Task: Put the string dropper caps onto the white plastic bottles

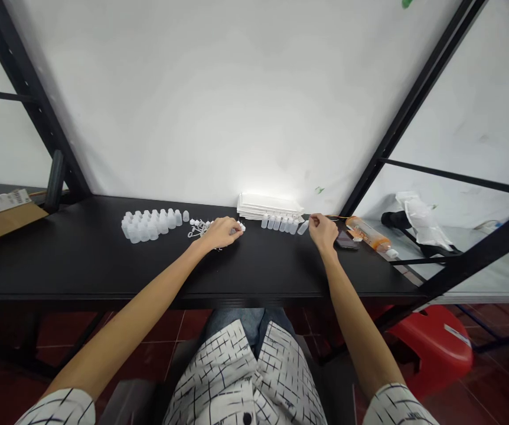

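My left hand (221, 232) rests over a loose pile of small white caps and thin white loops (198, 228). Its fingers are curled together beside a white cap (242, 226); whatever they pinch is hidden. On the right, my right hand (323, 230) has its fingertips closed at the upper end of a small translucent plastic bottle (303, 227), which leans to the right. Just left of that bottle, several similar capped bottles (277, 224) stand in a row. A block of open translucent bottles (148, 224) stands upright at the left of the black table (254, 265).
Behind the row lies a stack of white trays or sheets (267, 206) against the wall. A phone (346, 240) and an orange-labelled drink bottle (371, 236) lie at right. A cardboard box (6, 215) sits far left; a red stool (436, 348) stands below right.
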The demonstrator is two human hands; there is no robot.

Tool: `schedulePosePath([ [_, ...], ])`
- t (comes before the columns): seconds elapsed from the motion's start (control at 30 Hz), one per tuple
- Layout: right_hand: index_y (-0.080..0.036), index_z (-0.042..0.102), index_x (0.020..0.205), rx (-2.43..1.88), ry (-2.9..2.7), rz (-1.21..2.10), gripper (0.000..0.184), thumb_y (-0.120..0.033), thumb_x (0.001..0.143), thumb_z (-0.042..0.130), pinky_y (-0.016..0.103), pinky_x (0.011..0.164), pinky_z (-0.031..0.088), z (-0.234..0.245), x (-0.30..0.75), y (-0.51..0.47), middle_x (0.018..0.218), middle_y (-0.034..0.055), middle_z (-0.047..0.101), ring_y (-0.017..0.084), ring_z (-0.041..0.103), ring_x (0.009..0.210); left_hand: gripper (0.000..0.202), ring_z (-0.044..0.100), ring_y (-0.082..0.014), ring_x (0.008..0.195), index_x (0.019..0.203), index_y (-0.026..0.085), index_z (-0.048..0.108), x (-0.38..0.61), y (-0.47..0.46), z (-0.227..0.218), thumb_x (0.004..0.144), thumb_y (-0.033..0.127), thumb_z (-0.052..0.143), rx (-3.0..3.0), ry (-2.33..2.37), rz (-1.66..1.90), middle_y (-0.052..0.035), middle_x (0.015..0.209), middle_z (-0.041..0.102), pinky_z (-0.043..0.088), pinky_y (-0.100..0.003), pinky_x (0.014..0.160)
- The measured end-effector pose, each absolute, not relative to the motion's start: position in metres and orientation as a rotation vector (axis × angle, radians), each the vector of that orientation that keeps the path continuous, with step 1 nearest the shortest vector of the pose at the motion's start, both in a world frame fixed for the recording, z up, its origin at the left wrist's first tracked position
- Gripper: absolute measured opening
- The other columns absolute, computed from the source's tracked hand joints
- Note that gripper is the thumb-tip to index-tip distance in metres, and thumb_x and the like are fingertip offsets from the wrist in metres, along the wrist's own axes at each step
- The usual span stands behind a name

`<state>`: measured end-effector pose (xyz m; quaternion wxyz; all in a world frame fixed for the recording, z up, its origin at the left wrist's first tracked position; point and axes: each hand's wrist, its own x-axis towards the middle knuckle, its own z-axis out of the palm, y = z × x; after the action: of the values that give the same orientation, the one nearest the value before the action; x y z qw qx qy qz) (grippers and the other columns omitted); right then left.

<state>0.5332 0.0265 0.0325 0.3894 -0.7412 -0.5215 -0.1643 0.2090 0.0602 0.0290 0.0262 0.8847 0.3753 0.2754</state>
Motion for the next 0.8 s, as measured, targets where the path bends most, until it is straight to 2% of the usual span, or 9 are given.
schedulePosePath([
  [0.13,-0.02,0.072,0.095,-1.881,-1.435,-0.406,0.021,-0.023,0.085,0.054,0.027,0.062,0.031,0.031,0.529,0.031,0.088,0.008,0.072,0.02,0.061,0.078,0.023,0.066,-0.0212,0.08,0.081,0.022,0.074,0.208,0.063,0.028,0.08,0.026,0.051,2.733,1.142,0.836,-0.0058,0.089,0.073,0.049,-0.031,0.076],
  [0.37,-0.021,0.071,0.1,-1.843,-1.5,-0.413,0.023,-0.022,0.086,0.054,0.026,0.064,0.034,0.029,0.529,0.031,0.094,0.0069,0.072,0.02,0.061,0.082,0.027,0.066,-0.0217,0.088,0.086,0.022,0.074,0.206,0.07,0.024,0.078,0.018,0.049,2.738,1.185,0.837,-0.0046,0.092,0.074,0.049,-0.029,0.078],
  [0.63,-0.02,0.07,0.102,-1.801,-1.498,-0.432,0.023,-0.025,0.085,0.055,0.027,0.067,0.038,0.03,0.527,0.03,0.095,0.0073,0.071,0.02,0.062,0.085,0.025,0.066,-0.0234,0.091,0.087,0.021,0.074,0.195,0.069,0.042,0.081,0.019,0.05,2.615,1.273,1.067,-0.0052,0.095,0.074,0.049,-0.034,0.081],
  [0.8,-0.017,0.069,0.098,-1.747,-1.432,-0.474,0.023,-0.022,0.084,0.052,0.027,0.067,0.039,0.033,0.525,0.026,0.093,0.0085,0.069,0.019,0.062,0.083,0.021,0.064,-0.0263,0.097,0.086,0.02,0.073,0.168,0.072,0.056,0.082,0.019,0.052,2.616,1.41,1.225,-0.0079,0.097,0.073,0.046,-0.04,0.086],
])
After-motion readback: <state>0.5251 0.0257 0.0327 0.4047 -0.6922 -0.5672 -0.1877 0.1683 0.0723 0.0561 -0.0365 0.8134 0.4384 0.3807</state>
